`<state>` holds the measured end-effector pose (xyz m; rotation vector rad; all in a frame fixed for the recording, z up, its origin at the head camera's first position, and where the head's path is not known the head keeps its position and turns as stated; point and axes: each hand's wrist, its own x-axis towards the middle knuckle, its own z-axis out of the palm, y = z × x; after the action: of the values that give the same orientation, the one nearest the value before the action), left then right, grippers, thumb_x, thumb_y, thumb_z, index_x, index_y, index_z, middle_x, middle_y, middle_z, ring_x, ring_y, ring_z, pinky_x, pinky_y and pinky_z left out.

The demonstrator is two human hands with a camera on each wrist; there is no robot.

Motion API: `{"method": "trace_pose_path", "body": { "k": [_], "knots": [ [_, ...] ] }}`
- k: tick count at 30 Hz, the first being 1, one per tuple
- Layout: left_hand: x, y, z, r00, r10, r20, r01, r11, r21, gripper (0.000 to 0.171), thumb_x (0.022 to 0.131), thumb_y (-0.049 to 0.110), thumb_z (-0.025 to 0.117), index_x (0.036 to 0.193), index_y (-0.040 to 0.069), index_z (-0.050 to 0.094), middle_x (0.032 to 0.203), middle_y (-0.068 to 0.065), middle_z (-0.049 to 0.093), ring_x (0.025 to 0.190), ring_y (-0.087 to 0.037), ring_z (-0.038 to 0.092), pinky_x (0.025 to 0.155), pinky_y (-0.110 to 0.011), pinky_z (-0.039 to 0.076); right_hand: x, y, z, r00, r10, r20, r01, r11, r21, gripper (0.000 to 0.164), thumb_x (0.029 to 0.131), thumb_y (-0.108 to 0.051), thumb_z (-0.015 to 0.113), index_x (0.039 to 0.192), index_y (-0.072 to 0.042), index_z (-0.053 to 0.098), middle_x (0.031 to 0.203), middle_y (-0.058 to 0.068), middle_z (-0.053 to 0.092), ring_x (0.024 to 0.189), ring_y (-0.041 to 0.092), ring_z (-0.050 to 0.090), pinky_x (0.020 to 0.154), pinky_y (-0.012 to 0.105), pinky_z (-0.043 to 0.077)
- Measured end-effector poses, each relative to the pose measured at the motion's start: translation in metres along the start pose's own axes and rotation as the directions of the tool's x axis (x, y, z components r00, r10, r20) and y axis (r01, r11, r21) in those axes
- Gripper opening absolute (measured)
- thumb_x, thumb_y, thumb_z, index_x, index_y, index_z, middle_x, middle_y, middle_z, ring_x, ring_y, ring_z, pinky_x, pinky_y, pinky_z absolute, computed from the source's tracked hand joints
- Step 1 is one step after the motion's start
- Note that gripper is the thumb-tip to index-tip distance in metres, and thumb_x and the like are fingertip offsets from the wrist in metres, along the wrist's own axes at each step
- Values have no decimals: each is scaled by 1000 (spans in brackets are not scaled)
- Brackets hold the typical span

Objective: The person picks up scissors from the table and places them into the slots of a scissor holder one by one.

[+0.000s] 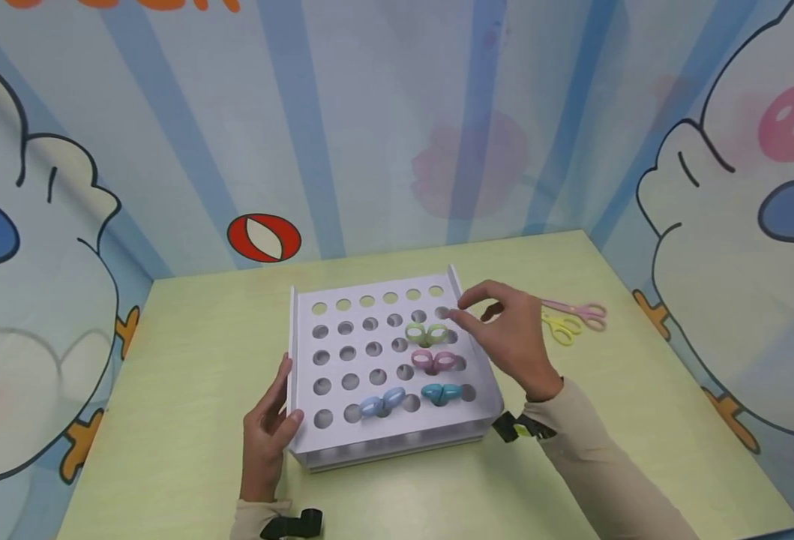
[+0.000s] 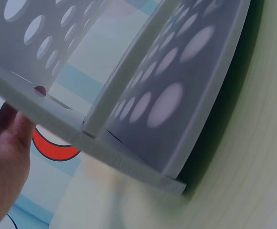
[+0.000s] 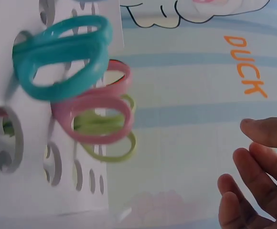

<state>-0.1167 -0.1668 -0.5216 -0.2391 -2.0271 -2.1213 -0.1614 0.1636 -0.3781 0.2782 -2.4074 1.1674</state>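
White rack: a boxy white stand with rows of round holes (image 1: 363,365) sits on the pale yellow-green desk (image 1: 187,375), just below the middle of the head view.
Left grip: at the rack's 8 o'clock, my left grip (image 1: 271,435) holds its side wall.
Right grip: at about 2 o'clock of the rack, my right grip (image 1: 504,334) is narrow, with a gap between thumb and forefinger, holding nothing.
Scissors in holes: handles up, the light-blue-handled pair (image 1: 383,402) stands at the rack's 6 o'clock, the teal-handled pair (image 1: 441,393) at 4, the pink-handled pair (image 1: 433,361) at 3, the light-green-handled pair (image 1: 426,334) at 2.
Scissors on desk: between 2 and 3 o'clock of the rack lie pink scissors (image 1: 592,315) and yellow scissors (image 1: 562,328).
Side wall: in the left wrist view my left grip, at 9 o'clock, touches it, one fingertip showing past the edge.
Handle loops: in the right wrist view teal is nearest, at 10 o'clock, pink and green beyond.
Fingers: my right fingers (image 3: 267,183), at 4 o'clock, are well apart from those loops.
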Motion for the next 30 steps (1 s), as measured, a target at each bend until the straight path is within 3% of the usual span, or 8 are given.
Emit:
{"method": "trace_pose_path", "body": {
  "k": [9,16,22,27,30],
  "knots": [
    [0,2,0,1000,-8,3,8,1000,2,65,89,0,56,152,12,44,161,1,40,145,-3,42,108,-14,44,5,34,-9,993,50,-107,-49,999,8,8,84,-13,78,86,-6,75,84,10,75,69,10,62,61,13,46],
    [0,1,-1,1000,1,11,-1,1000,-4,65,89,0,56,152,12,44,161,0,40,145,-3,43,108,-15,44,-2,87,-11,982,151,-117,-156,987,-37,9,86,-15,77,85,-6,75,83,12,75,70,-7,57,64,10,45],
    [0,1,0,1000,8,13,-8,1000,-6,65,88,0,56,152,10,44,161,0,40,144,-3,44,108,-15,45,0,122,-18,969,187,-160,-200,978,-67,11,88,-14,75,85,-3,75,87,16,75,72,-18,51,67,8,42],
    [0,1,-1,1000,2,10,-2,1000,-10,66,88,-1,56,152,10,44,161,0,40,144,-3,44,108,-16,45,4,144,-21,956,243,-167,-259,962,-82,11,87,-11,74,86,0,75,87,20,76,69,-12,52,74,21,43],
    [1,1,-1,1000,6,18,-6,1000,-16,66,88,-1,56,152,8,43,161,-1,40,145,-3,43,108,-16,45,5,156,-23,944,283,-170,-300,950,-90,12,87,-11,73,88,1,74,90,23,75,70,0,55,98,40,38]
  ]
}}
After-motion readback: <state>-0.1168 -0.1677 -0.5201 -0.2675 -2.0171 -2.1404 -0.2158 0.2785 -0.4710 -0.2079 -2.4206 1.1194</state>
